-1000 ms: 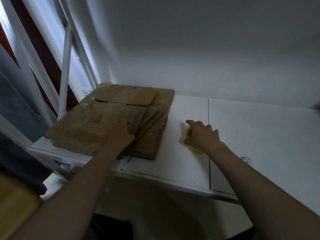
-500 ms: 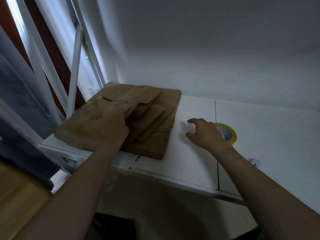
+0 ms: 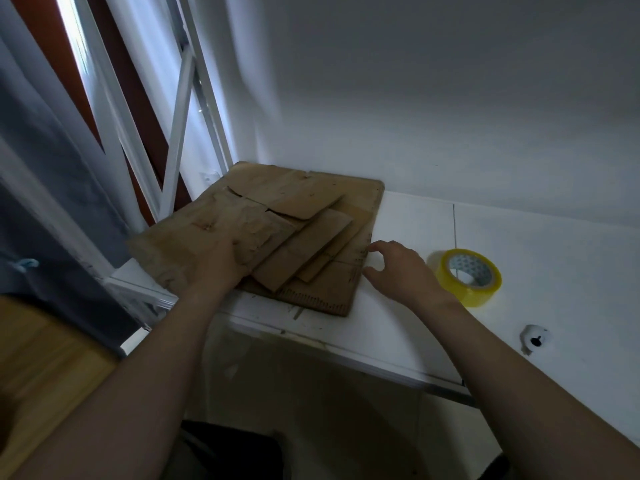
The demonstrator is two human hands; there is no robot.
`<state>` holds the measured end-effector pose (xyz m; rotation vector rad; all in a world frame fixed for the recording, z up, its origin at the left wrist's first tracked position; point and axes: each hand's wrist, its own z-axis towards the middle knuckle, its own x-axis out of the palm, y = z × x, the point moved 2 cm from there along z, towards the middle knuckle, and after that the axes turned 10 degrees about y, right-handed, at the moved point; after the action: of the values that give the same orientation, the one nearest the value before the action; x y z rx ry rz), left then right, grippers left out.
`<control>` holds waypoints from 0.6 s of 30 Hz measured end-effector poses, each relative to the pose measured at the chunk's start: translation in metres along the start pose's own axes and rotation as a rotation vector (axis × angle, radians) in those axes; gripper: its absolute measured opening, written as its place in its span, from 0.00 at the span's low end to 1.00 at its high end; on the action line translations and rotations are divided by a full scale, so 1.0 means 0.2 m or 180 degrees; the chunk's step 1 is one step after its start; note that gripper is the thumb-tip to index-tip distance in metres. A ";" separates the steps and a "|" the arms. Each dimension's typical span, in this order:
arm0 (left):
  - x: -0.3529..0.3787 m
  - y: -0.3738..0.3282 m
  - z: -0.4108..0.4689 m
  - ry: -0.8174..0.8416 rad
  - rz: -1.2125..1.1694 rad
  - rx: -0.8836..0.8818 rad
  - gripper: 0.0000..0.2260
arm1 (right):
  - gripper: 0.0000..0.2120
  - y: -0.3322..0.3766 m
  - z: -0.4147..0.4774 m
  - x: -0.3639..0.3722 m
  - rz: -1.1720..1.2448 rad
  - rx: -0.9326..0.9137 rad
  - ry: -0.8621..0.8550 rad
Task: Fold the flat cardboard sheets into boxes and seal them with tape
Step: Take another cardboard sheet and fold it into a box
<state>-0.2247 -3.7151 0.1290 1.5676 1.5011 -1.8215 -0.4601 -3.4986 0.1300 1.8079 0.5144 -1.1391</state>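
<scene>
Left hand grips top cardboard sheet; tape roll beside right hand.

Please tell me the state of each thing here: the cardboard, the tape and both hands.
cardboard sheets, flat, stacked, not yet folded.
tape roll, lying flat on the table, untouched.
left hand, on the top sheet; grip unclear.
right hand, open, holding nothing, beside the stack.

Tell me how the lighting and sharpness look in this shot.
Head view: dim, lit from the window at left; flat brown cardboard stack and yellow roll of clear tape reasonably sharp; wide-angle bending toward the edges; grey curtain at far left smeared.
</scene>
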 end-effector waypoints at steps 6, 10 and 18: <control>0.02 0.11 0.05 0.0280 -0.0034 0.0054 0.34 | 0.22 0.07 0.03 0.03 0.0037 -0.0072 -0.0012; -0.03 0.08 0.04 0.0184 0.0130 0.0328 0.33 | 0.20 0.09 0.04 0.05 0.0105 -0.0109 0.0001; -0.11 0.00 0.01 -0.0088 0.0716 0.0485 0.04 | 0.18 0.13 0.05 0.06 0.0262 -0.0208 -0.0041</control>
<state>-0.2179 -3.7239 0.1476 1.6964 1.1445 -1.8542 -0.4392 -3.5215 0.1304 1.7485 0.4603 -1.0653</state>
